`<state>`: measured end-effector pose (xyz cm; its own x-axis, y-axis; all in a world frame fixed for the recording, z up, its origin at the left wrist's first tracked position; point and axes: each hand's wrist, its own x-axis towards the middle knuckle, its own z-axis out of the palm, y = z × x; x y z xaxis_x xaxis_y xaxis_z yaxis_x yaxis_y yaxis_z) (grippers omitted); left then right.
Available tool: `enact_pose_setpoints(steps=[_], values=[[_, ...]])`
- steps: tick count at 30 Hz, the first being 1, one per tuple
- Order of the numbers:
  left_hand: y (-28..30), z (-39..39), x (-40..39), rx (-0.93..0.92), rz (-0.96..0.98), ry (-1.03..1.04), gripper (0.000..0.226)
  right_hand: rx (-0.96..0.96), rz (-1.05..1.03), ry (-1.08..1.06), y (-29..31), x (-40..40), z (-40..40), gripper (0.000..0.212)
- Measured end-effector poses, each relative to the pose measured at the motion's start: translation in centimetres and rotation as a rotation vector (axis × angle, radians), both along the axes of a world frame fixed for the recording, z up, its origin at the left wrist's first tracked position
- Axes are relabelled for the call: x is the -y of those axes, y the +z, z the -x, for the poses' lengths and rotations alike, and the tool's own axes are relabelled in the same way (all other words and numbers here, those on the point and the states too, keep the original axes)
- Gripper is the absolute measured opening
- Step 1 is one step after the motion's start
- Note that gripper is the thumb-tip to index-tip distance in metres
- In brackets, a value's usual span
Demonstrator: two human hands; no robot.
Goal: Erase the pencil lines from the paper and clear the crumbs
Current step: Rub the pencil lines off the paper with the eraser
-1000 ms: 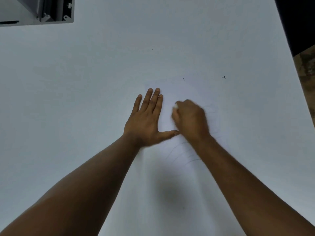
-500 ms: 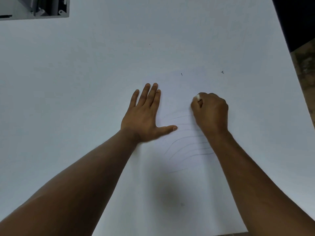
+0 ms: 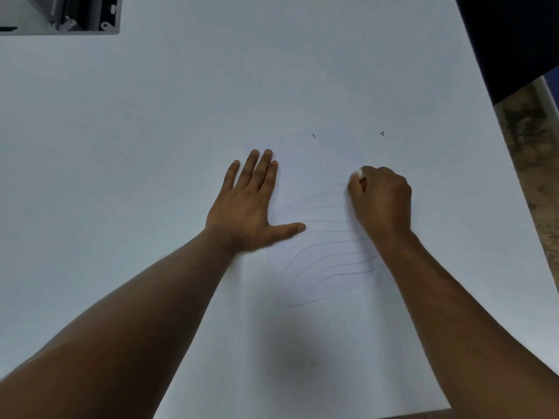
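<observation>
**Eraser at the top of the pencil lines, left palm pinning the sheet**

The left hand (image 3: 248, 207) lies flat on the paper (image 3: 181, 116), palm down, its four fingers straight and close together pointing away from the person, the thumb stretched out sideways toward the right. The thumb tip rests just at the left edge of the pencil lines (image 3: 329, 252).

The right hand (image 3: 381, 201) is curled into a loose fist on the sheet, knuckles up. It grips a small white eraser (image 3: 360, 173), of which only a tip shows, poking out between the thumb and the curled forefinger at the far left corner of the fist. Whether the eraser touches the paper under the hand cannot be told.

The pencil lines are a set of thin, wavy grey strokes running roughly left to right, stacked between the two hands and partly passing under the right wrist. The upper strokes, nearest the eraser, look fainter than those lower down. One short separate stroke (image 3: 305, 302) lies nearer the person, below the rest.

Two small dark specks lie beyond the hands: one (image 3: 313, 135) above the gap between them, another (image 3: 381, 133) further right.

At the far left corner sits a grey metal frame (image 3: 75, 16). Past the paper's right edge there is a dark surface (image 3: 514, 40) and a mottled brown floor (image 3: 532, 146)
</observation>
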<state>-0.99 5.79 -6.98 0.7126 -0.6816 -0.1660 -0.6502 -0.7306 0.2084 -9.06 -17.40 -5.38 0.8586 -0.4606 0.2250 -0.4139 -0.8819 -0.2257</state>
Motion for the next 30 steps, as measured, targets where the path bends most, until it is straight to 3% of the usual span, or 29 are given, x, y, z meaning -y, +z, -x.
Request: enact_pose_setpoints(steps=[7, 11, 14, 18, 21, 25, 30], values=[[-0.2, -0.1, 0.0, 0.008, 0.007, -0.002, 0.125, 0.034, 0.002, 0.121, -1.2, -3.4, -0.5, 0.021], [-0.1, 0.0, 0.0, -0.003, 0.012, 0.000, 0.125, -0.025, 0.119, 0.011, -0.5, 1.3, 0.5, 0.021], [-0.1, 0.0, 0.0, 0.004, 0.009, 0.001, 0.126, -0.011, 0.048, 0.003, 0.1, 3.3, 1.0, 0.024], [-0.1, 0.1, 0.0, 0.015, 0.010, 0.007, 0.126, 0.094, -0.018, 0.107, 0.3, -0.6, 0.4, 0.023], [-0.1, 0.1, 0.0, 0.012, 0.003, 0.003, 0.126, 0.056, -0.065, 0.139, -0.3, -2.3, 0.3, 0.023], [0.0, 0.1, 0.0, 0.011, 0.001, -0.001, 0.126, -0.014, 0.024, -0.012, -0.3, 1.3, 1.0, 0.024], [0.0, 0.1, 0.0, 0.008, 0.010, 0.002, 0.126, 0.007, -0.116, -0.041, 0.3, 2.9, 1.5, 0.028]])
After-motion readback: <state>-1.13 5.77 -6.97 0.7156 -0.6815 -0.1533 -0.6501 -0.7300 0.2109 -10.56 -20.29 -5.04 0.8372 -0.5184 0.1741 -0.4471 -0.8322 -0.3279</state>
